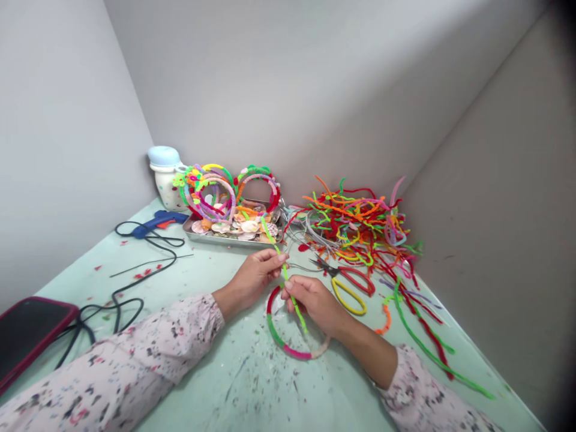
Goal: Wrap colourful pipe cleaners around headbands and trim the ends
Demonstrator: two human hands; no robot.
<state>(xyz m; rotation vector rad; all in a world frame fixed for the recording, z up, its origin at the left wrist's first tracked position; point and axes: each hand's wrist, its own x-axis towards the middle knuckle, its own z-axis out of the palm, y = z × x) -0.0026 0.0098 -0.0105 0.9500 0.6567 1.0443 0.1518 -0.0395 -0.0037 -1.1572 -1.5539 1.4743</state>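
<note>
A bright green pipe cleaner [299, 310] runs slantwise between my two hands, its upper end sticking up past the left and its lower end hanging below the right. My left hand [254, 275] pinches it between thumb and fingers. Just below, my right hand [312, 300] grips the same strip, fingers closed. Under the right hand lies a ring [276, 338] wrapped in red, green, magenta and pale pink; part of it is hidden by that hand. To the right of the hand rest scissors [348, 297] with one red and one yellow handle loop, blades pointing left.
A metal tray [225, 241] of shells stands at the back, with colourful wrapped hoops [216, 198] on it. Behind left is a white jar [166, 180]; nearer are a blue glue gun [155, 223], black cord and a phone [33, 336]. Pipe cleaners [360, 210] heap at right.
</note>
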